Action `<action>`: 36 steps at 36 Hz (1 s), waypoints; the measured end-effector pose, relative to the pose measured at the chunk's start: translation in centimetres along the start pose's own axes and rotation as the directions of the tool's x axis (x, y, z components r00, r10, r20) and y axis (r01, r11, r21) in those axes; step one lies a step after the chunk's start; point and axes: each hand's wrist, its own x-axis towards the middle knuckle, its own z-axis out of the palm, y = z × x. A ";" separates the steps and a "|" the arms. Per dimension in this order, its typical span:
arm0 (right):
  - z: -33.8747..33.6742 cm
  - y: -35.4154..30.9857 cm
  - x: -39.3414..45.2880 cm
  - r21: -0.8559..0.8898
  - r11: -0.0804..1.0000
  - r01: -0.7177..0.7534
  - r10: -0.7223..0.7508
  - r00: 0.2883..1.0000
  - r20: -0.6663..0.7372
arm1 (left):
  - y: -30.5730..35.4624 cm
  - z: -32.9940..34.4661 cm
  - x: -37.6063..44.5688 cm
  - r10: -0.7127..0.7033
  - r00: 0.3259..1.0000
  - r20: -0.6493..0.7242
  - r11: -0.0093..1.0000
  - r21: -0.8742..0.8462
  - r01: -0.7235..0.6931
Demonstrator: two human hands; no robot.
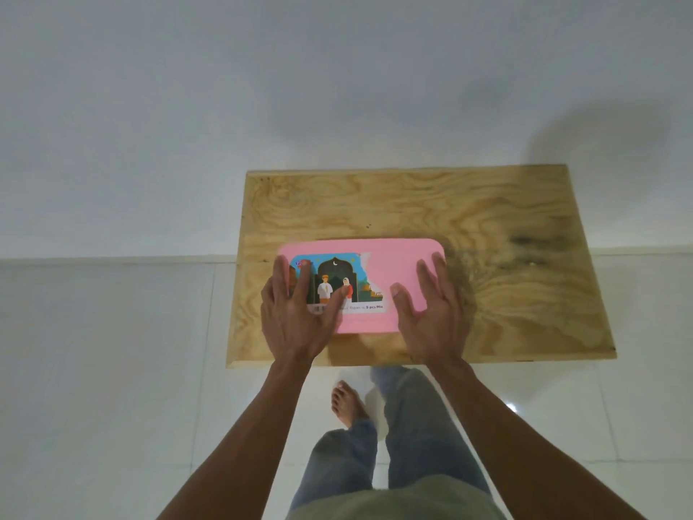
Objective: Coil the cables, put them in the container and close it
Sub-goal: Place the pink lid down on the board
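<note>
Pink container [397, 283], lid on, lying flat on the wooden board [487, 227], toward its near left part. Torn picture label [337, 279] across the lid's left half. Left hand [296, 313] open, fingers spread flat over the label; right hand [431, 309] open, palm down on the lid's right end. No cables in sight, presumably inside. Risk: uneven pressing could leave one edge unseated, or a cable pinched under the rim.

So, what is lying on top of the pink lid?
Both hands lie flat on the pink lid: left hand over the torn picture sticker, right hand on bare pink. Whatever is inside the container is covered.
</note>
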 end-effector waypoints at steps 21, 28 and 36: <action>5.5 -1.4 18.7 -0.011 0.999 -0.037 0.038 0.997 0.070 | 5.1 4.1 18.2 0.008 0.999 0.041 1.000 0.026 -0.009; 6.3 -0.8 18.7 -0.015 0.997 0.069 -0.070 0.997 -0.029 | 5.0 5.5 18.2 0.037 0.999 0.007 0.996 0.081 -0.038; 6.5 -0.4 19.0 -0.044 0.989 0.140 -0.141 0.990 -0.021 | 4.1 6.2 18.3 0.125 0.992 0.020 0.985 0.120 -0.127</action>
